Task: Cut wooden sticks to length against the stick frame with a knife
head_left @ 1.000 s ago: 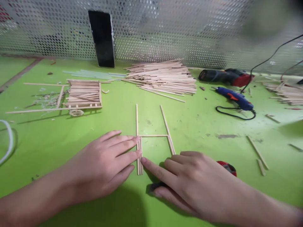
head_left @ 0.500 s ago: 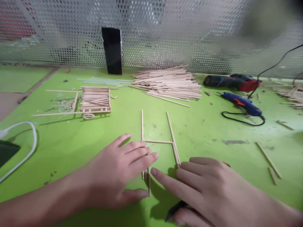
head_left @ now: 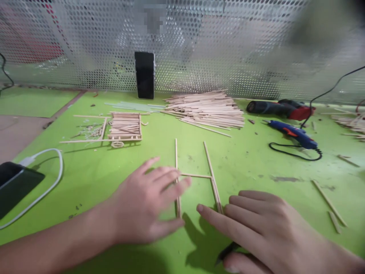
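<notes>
Over the left wooden stick (head_left: 176,152) of a small frame, my left hand (head_left: 148,201) is spread, fingers apart, its thumb by the lower end. Fingers cover part of that side, where another stick lies alongside; contact is hard to tell. A short crosspiece (head_left: 198,176) spans to the slanted right stick (head_left: 209,161), which has a second stick beside its lower half. My right hand (head_left: 265,224) rests near that lower end, index finger extended. Under its palm, the thumb and curled fingers hold a black pointed tool (head_left: 227,252), mostly hidden, so its kind is unclear.
A small stick-built cart (head_left: 125,127) stands back left. Behind lie a stick pile (head_left: 205,110) and an upright phone (head_left: 145,76). At right are a blue glue gun (head_left: 293,134), a black-red tool (head_left: 281,109) and loose sticks (head_left: 327,201). A white cable (head_left: 61,167) curves at left.
The short stick by my left thumb has moved up and left against the left side stick. My left fingers have spread slightly. My right hand sits a little farther right; the view has shifted.
</notes>
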Tool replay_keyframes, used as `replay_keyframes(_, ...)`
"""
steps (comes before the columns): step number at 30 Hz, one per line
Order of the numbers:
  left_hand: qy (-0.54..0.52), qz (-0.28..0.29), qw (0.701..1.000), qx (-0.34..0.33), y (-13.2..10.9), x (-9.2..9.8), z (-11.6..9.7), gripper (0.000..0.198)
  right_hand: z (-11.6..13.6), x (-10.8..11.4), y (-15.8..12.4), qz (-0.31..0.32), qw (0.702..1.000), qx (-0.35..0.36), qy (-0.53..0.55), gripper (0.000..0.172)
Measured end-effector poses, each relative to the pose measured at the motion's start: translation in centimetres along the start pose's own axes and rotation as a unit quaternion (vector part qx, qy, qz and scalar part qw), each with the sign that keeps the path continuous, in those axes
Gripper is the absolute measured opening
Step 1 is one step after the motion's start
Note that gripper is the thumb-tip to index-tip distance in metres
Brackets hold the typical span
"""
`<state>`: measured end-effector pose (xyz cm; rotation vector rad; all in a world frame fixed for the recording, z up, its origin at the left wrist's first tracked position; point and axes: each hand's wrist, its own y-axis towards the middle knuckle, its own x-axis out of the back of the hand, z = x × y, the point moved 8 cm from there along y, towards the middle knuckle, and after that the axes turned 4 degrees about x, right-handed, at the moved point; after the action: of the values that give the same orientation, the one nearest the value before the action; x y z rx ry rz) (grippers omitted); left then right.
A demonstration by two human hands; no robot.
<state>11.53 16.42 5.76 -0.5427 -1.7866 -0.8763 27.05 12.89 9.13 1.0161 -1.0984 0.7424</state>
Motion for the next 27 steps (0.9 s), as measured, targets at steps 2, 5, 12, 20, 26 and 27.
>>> replay_keyframes(2,0.063,-0.022,0.996,0.06,0.4,1.7,2.8,0.054,-0.2,-0.2,-0.1,-0.001,1.0,-0.006,0.0,0.045)
replay_keyframes(5,0.16,-0.054,0.966,0.198,0.9,5.6,8.1,0.063,-0.6,-0.6,-0.1,0.002,1.0,-0.007,-0.001,0.043)
replay_keyframes(12,0.341,0.034,0.849,0.401,1.1,11.6,14.8,0.089,-1.6,-1.5,-0.5,0.008,1.0,-0.014,-0.001,0.038)
replay_keyframes(20,0.311,0.134,0.79,0.511,3.1,10.6,18.8,0.1,-1.8,-2.0,-0.4,0.011,1.0,-0.028,0.004,0.046)
replay_keyframes(26,0.318,0.146,0.803,0.483,4.4,8.0,19.0,0.092,-1.9,-2.0,-0.3,0.01,0.999,-0.039,-0.002,0.047)
replay_keyframes(27,0.315,0.146,0.808,0.476,4.5,7.7,18.9,0.089,-1.9,-2.0,-0.3,0.01,0.999,-0.04,-0.003,0.047)
